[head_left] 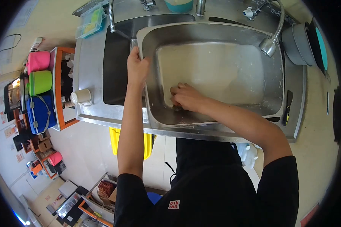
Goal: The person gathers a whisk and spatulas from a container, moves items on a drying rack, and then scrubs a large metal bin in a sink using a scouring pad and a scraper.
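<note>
A large rectangular metal basin (216,32) rests on top of the steel sink unit, with a cloudy, pale wet layer over its bottom. My left hand (138,67) is closed around the basin's left rim, thumb on the inner side. Low in the basin, near its front left corner, my right hand (187,98) presses down with curled fingers. What lies under those fingers is mostly hidden; only a small brownish patch shows beside them.
A dark sink bowl (115,75) opens left of the basin. Around it are a white mug (80,97), a plastic container (91,22), a spray tap head (268,47) over the basin's right corner, stacked pots (297,43) and a dark-handled tool (288,108).
</note>
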`<action>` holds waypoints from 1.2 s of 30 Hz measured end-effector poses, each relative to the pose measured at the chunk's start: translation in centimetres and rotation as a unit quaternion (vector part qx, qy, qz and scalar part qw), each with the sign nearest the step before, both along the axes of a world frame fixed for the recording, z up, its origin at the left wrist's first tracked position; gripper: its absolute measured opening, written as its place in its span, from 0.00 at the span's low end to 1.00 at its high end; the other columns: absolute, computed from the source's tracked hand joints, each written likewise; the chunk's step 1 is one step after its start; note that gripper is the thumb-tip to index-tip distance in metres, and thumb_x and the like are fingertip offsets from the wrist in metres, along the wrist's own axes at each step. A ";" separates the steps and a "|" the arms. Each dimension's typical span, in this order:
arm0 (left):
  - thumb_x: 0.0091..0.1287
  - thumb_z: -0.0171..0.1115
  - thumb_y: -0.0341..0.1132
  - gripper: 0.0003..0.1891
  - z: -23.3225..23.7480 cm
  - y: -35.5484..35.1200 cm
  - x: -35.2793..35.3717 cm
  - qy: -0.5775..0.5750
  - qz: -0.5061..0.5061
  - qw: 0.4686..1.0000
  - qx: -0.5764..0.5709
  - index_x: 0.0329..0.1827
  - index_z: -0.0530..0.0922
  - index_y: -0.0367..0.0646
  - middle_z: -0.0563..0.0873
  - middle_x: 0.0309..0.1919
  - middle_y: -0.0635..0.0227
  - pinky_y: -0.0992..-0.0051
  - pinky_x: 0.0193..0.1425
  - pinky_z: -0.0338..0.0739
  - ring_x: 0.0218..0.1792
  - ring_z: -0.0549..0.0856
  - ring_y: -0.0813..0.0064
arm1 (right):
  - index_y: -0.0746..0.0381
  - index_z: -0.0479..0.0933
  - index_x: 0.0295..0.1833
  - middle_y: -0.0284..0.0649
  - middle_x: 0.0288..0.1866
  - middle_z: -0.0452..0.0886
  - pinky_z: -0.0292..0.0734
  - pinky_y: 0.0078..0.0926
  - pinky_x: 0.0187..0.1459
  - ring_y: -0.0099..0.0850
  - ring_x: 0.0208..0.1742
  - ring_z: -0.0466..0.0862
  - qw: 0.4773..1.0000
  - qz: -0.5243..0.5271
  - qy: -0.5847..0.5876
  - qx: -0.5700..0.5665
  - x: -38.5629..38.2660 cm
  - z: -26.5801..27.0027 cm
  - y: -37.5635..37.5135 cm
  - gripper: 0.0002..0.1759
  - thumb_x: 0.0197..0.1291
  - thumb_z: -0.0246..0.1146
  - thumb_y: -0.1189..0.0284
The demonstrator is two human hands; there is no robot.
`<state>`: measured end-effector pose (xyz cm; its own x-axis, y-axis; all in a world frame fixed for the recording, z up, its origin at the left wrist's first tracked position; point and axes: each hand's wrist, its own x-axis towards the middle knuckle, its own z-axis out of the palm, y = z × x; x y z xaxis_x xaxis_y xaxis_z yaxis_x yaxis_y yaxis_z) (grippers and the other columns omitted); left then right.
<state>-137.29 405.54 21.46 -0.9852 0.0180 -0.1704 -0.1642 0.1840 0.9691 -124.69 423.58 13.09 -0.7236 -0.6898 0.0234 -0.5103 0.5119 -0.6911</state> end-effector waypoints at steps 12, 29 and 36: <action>0.56 0.56 0.20 0.12 -2.3 -2.1 -1.1 -0.011 -0.004 1.000 -0.003 0.42 0.79 0.37 0.83 0.34 0.73 0.81 0.38 0.70 0.32 0.77 0.85 | 0.63 0.73 0.35 0.48 0.38 0.79 0.76 0.47 0.47 0.52 0.45 0.81 0.976 -0.087 -0.083 0.183 1.8 1.9 23.6 0.09 0.47 0.62 0.84; 0.55 0.57 0.18 0.10 -2.6 -3.4 -2.2 -0.036 -0.011 0.999 0.027 0.38 0.78 0.40 0.81 0.31 0.75 0.80 0.40 0.69 0.32 0.77 0.84 | 0.56 0.86 0.52 0.48 0.44 0.87 0.80 0.47 0.49 0.53 0.46 0.85 0.945 -0.028 -0.258 0.197 5.0 7.9 18.7 0.19 0.56 0.59 0.79; 0.55 0.58 0.19 0.09 -1.1 -3.3 -1.9 -0.050 0.012 0.999 0.015 0.37 0.78 0.40 0.81 0.30 0.75 0.80 0.39 0.69 0.31 0.77 0.84 | 0.55 0.66 0.78 0.43 0.79 0.69 0.68 0.35 0.73 0.42 0.75 0.73 0.933 -0.004 -0.360 0.027 6.9 11.0 16.7 0.26 0.77 0.51 0.67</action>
